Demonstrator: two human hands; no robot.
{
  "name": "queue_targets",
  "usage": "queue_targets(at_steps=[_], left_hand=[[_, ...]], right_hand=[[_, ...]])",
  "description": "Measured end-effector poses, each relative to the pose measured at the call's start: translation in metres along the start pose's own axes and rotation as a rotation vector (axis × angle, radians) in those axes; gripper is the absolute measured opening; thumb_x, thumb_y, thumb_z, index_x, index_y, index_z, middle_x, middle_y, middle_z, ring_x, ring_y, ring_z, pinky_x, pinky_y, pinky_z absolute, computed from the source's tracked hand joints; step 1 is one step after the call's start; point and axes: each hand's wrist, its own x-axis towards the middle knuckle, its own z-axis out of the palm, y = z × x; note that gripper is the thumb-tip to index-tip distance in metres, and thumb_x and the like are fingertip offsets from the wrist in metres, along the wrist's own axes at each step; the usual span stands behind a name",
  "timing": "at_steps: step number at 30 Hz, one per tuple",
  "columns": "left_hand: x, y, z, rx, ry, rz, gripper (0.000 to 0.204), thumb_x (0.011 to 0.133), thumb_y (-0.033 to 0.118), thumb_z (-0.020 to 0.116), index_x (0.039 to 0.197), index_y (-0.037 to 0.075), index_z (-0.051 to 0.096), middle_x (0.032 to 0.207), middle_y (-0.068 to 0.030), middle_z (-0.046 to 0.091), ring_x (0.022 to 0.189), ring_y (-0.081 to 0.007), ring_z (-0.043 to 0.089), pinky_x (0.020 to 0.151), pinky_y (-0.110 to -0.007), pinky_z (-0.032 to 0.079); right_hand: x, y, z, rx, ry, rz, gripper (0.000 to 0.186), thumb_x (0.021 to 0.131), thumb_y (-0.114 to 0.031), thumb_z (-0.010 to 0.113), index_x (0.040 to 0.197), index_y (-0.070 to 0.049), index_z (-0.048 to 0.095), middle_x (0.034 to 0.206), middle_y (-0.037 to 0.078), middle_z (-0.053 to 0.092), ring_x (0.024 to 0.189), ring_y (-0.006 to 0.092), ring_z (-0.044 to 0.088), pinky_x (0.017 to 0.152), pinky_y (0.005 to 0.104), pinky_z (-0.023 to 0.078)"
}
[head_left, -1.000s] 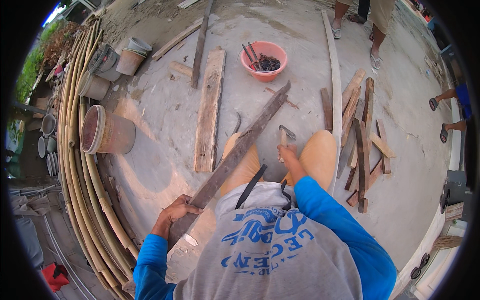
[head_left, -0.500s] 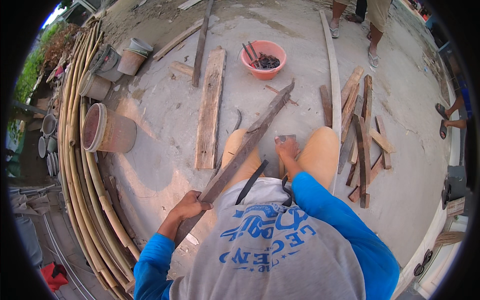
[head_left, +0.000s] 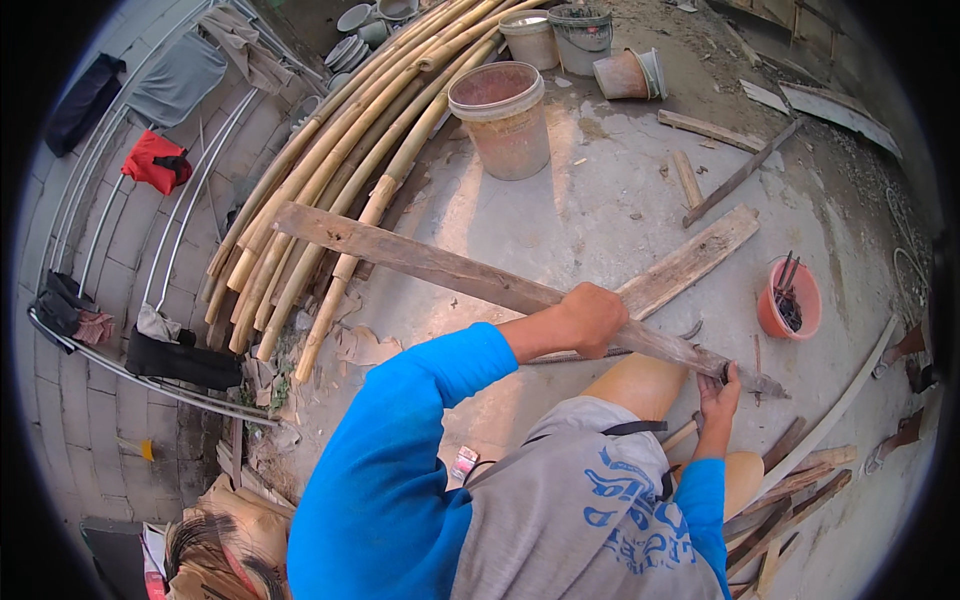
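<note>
As a long wooden board (head_left: 490,284) slants before the person, the left hand (head_left: 595,318) clasps it right of its middle and the right hand (head_left: 718,392) grips near its right end; beyond lie a plank (head_left: 692,258) and pink basin (head_left: 810,298).

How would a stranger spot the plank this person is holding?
Find the bamboo poles, upper left. A long brown plank slants from there toward the lower right. Unlike the board lying on the ground, it has the left hand and right hand on it.

Qty: 1 held plank (head_left: 430,255), 4+ bkts (head_left: 512,145), 1 pnk basin (head_left: 812,305), 1 red cloth (head_left: 153,160)
</note>
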Motion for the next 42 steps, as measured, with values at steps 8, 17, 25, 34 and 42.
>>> queue_targets(at_steps=[8, 17, 25, 34, 42], left_hand=[[0.038, 0.007, -0.034, -0.065, -0.188, -0.109, 0.023, 0.067, 0.011, 0.070, 0.085, 0.000, 0.078, 0.090, -0.0200, 0.075, 0.087, -0.0377, 0.074, 0.072, -0.047, 0.059], [0.056, 0.015, -0.046, -0.089, -0.323, -0.143, 0.028, 0.069, 0.012, 0.069, 0.093, 0.003, 0.081, 0.100, -0.0191, 0.078, 0.091, -0.0350, 0.075, 0.074, -0.046, 0.058], [0.048, 0.018, -0.041, -0.060, -0.200, -0.195, 0.027, 0.066, 0.013, 0.076, 0.091, 0.006, 0.082, 0.098, -0.0157, 0.078, 0.092, -0.0325, 0.076, 0.073, -0.046, 0.059], [0.010, 0.018, 0.008, 0.122, 0.243, -0.171, 0.018, 0.070, 0.013, 0.076, 0.086, 0.006, 0.076, 0.089, -0.0132, 0.074, 0.088, -0.0267, 0.072, 0.073, -0.039, 0.049], [-0.020, 0.024, 0.047, 0.384, 0.470, -0.072, 0.029, 0.075, 0.015, 0.072, 0.102, 0.003, 0.069, 0.093, -0.0092, 0.069, 0.095, -0.0214, 0.064, 0.082, -0.035, 0.041]], right_hand=[[0.008, -0.022, 0.007, -0.120, 0.157, 0.021, 0.078, 0.093, -0.052, 0.077, 0.144, -0.002, 0.048, 0.145, 0.028, 0.049, 0.134, 0.0422, 0.054, 0.111, 0.0507, 0.051], [0.004, -0.024, 0.017, -0.094, 0.177, 0.015, 0.082, 0.089, -0.054, 0.079, 0.149, -0.008, 0.046, 0.147, 0.031, 0.043, 0.135, 0.0417, 0.051, 0.109, 0.0503, 0.052], [0.004, -0.026, 0.023, 0.083, 0.168, 0.063, 0.054, 0.095, -0.048, 0.071, 0.132, -0.010, 0.061, 0.136, 0.019, 0.059, 0.127, 0.0355, 0.059, 0.109, 0.0503, 0.051], [-0.005, -0.019, 0.025, 0.200, 0.065, 0.107, 0.056, 0.100, -0.047, 0.062, 0.136, -0.005, 0.057, 0.141, 0.019, 0.059, 0.130, 0.0395, 0.058, 0.109, 0.0574, 0.049], [0.002, -0.009, 0.029, 0.106, 0.080, 0.078, 0.064, 0.100, -0.051, 0.062, 0.145, -0.006, 0.052, 0.145, 0.016, 0.058, 0.132, 0.0391, 0.057, 0.109, 0.0622, 0.046]])
